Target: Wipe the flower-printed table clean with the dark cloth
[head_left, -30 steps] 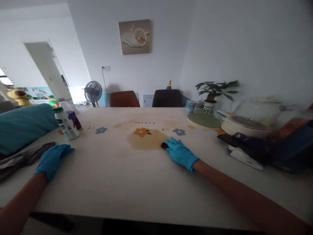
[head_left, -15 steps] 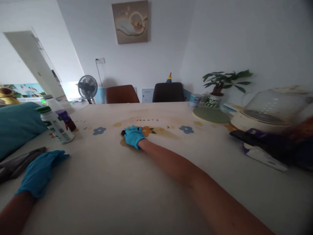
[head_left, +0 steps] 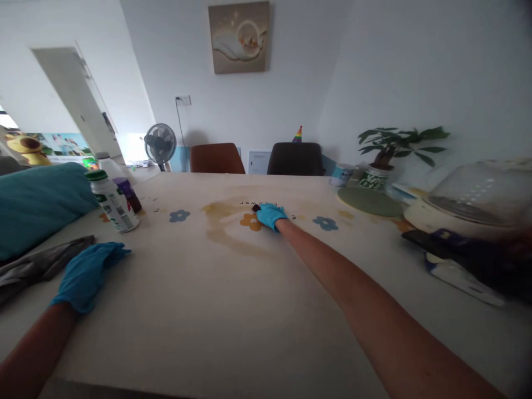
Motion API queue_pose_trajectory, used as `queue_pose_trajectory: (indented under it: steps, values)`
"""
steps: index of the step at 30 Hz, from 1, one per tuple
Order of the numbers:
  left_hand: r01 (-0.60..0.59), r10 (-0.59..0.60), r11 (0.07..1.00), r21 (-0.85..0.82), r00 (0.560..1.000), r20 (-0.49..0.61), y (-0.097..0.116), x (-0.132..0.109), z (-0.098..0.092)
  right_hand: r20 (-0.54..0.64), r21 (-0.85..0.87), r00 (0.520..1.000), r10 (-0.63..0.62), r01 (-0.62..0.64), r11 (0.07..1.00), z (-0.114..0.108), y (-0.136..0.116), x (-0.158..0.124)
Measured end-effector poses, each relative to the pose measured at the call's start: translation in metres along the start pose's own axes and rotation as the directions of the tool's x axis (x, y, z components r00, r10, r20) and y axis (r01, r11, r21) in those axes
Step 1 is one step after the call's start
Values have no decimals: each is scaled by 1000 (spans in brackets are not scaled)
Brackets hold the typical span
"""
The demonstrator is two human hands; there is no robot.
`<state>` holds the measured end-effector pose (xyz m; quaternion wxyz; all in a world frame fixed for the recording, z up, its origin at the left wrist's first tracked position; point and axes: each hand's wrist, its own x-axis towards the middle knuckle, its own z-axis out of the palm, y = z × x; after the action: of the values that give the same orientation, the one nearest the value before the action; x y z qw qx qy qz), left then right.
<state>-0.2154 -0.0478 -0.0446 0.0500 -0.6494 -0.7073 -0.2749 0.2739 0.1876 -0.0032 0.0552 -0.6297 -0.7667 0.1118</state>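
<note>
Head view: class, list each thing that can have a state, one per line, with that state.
Right hand: gloved, closed on a dark object
Left hand: gloved, palm down on the tabletop
Brown spill: smeared in streaks
Green-capped bottle: upright, closed
Grey cloth: crumpled
Wall socket: plug in
Potted plant: upright, leafy
Fan: upright; running or not, cannot tell
Clear-domed appliance: covered

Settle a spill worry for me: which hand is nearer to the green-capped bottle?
Left. The left hand is on the table, on the near side of the bottle; the right hand is farther off, to the bottle's right, by the orange flower.
</note>
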Motion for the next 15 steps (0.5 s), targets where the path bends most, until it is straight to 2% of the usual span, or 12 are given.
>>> queue_pose_trajectory:
  steps: [3, 6, 10, 15]
  values:
    - [6, -6, 1000, -20, 1000, -6, 1, 1, 1, -25, -6, 999, 28, -29, 1000, -7, 31, -11]
    - [-17, 17, 999, -28, 1000, -5, -2, 0, 2, -39, -8, 999, 18, -18, 1000, -8, 49, -29]
    - [-19, 18, 998, -54, 1000, -11, -5, -1, 3, -45, -7, 999, -6, 6, 1000, -5, 62, -52]
    - [50, -52, 997, -64, 998, -26, 5, 0, -1, -39, 0, 997, -62, 62, 998, -2, 74, -82]
